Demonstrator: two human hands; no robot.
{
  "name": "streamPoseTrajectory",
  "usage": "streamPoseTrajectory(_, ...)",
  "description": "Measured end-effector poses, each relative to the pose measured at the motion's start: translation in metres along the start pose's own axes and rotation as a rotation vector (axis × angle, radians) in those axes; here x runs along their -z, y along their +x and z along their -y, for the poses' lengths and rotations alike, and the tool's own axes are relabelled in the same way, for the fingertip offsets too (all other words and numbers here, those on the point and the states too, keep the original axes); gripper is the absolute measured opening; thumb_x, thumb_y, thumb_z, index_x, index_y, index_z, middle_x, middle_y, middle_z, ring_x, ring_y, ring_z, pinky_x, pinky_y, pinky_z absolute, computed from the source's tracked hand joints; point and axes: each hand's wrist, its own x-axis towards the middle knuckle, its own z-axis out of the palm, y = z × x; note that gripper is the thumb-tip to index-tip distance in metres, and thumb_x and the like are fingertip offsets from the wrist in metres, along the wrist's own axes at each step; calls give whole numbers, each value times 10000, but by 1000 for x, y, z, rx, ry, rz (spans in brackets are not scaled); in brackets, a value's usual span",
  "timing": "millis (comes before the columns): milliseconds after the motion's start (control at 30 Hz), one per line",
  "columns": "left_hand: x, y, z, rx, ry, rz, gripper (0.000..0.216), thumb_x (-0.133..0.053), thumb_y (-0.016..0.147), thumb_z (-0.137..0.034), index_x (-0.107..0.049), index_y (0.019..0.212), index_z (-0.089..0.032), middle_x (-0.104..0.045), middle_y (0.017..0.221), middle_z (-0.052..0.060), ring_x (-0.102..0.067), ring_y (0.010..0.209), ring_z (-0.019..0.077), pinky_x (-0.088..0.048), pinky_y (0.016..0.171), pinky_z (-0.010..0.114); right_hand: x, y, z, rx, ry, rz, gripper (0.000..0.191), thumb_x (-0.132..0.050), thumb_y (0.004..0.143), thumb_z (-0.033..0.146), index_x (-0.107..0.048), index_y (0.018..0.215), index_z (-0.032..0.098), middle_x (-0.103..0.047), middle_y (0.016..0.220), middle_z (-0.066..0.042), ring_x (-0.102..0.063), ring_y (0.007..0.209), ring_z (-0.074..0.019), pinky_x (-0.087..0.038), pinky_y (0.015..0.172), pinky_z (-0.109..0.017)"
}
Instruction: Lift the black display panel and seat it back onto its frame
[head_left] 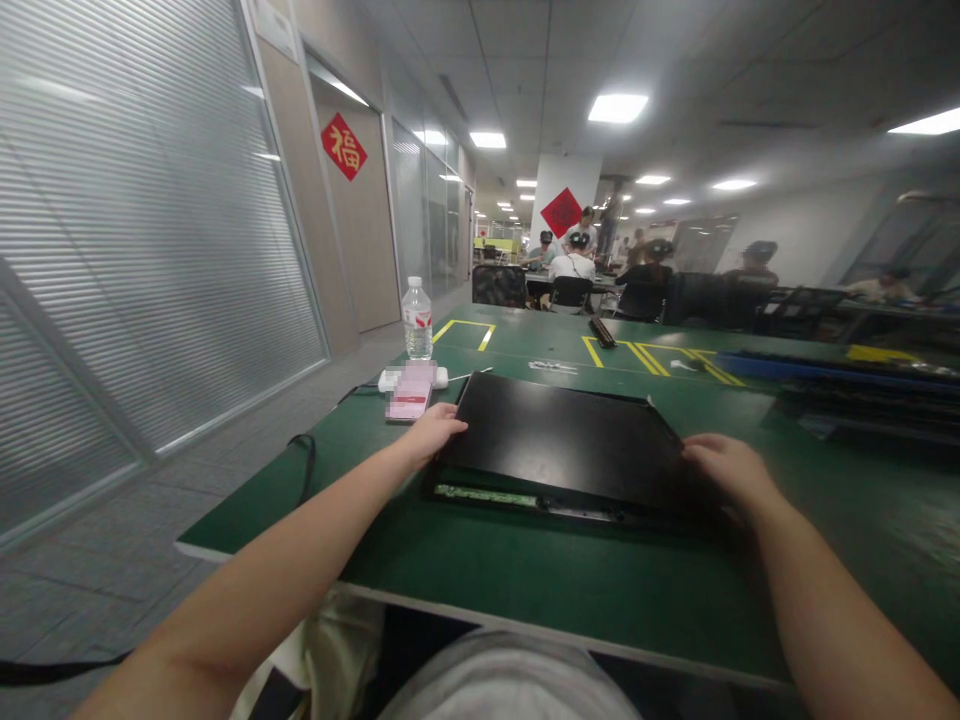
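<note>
My left hand point(435, 434) grips the left edge of a flat black rectangular panel point(559, 430), which looks like a display panel. On its right edge, my right hand point(729, 472) is closed, with the lower fingers partly hidden. The panel's surface is smooth and faintly shiny, and it tilts a little. Beneath its near edge shows a black frame point(585, 512) lying on the green table. A narrow green circuit board strip point(486, 496) runs along the left part of that frame. The panel hides the rest of the frame.
On the green table point(525, 590), a phone point(410, 392) and a water bottle point(418, 320) stand to the left. A dark slotted bar point(601, 332) lies near yellow tape lines point(649, 360). Stacked dark parts point(862, 390) are at the right. Several people sit farther back.
</note>
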Motion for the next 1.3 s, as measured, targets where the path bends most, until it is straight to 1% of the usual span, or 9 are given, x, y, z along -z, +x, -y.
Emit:
streamPoseTrajectory(167,-1,-3,-1,4,-8,-16,336,-717,654,-19,-588,925,-171,-749,819,35,-717,739,194,-569,740,328,-1,1,-1,-23,2,10,255,-631,708,301,-791,880,201,-760,891,-93,-678,839,-263,-487,746,-349)
streamPoseTrajectory(367,2,-3,-3,-104,13,-1,407,-819,613,-119,-632,972,-157,-762,963,71,-725,915,237,-549,894,393,-2,8,-8,4,-4,37,259,-628,707,303,-791,887,211,-765,911,-82,-678,871,-270,-483,753,-355)
streamPoseTrajectory(500,4,-1,-5,-121,100,-40,438,-843,582,-177,-664,981,-162,-766,1002,79,-713,981,265,-539,917,405,-3,10,-10,16,-12,28,258,-626,703,309,-791,876,212,-766,907,-86,-678,860,-270,-486,753,-360)
streamPoseTrajectory(600,6,-1,-4,-143,250,-64,399,-829,588,-198,-687,960,-165,-766,981,67,-711,957,269,-551,873,390,-4,10,-11,15,1,35,275,-626,701,317,-791,893,211,-765,910,-93,-681,850,-272,-492,739,-358)
streamPoseTrajectory(733,10,-1,0,-142,425,-18,297,-788,626,-252,-695,894,-162,-746,827,42,-707,817,259,-561,737,362,-6,10,-13,15,33,30,276,-622,695,329,-788,884,214,-764,906,-93,-681,849,-269,-495,731,-352)
streamPoseTrajectory(867,13,2,4,-172,576,-28,237,-784,612,-272,-698,804,-165,-731,801,41,-698,823,268,-557,733,357,-6,10,-13,0,50,20,266,-630,678,326,-788,862,218,-762,887,-90,-677,843,-265,-493,731,-352)
streamPoseTrajectory(1033,17,8,6,-253,748,-17,180,-763,605,-264,-714,753,-174,-736,1011,83,-673,1022,305,-531,902,393,-4,7,-10,-7,52,24,267,-629,689,317,-788,877,213,-759,882,-90,-672,816,-259,-485,714,-352)
streamPoseTrajectory(1167,20,10,7,-274,867,-56,220,-762,595,-272,-731,790,-176,-675,1238,128,-591,1220,339,-470,1023,412,-3,4,-6,-30,48,37,267,-631,698,317,-787,888,211,-750,816,-82,-666,752,-246,-477,692,-348)
streamPoseTrajectory(1300,21,12,7,-260,893,-50,225,-744,619,-292,-733,811,-175,-668,1258,129,-592,1219,333,-459,1037,407,-3,6,-8,-45,63,44,276,-637,694,321,-783,901,211,-747,796,-74,-667,734,-240,-476,681,-343)
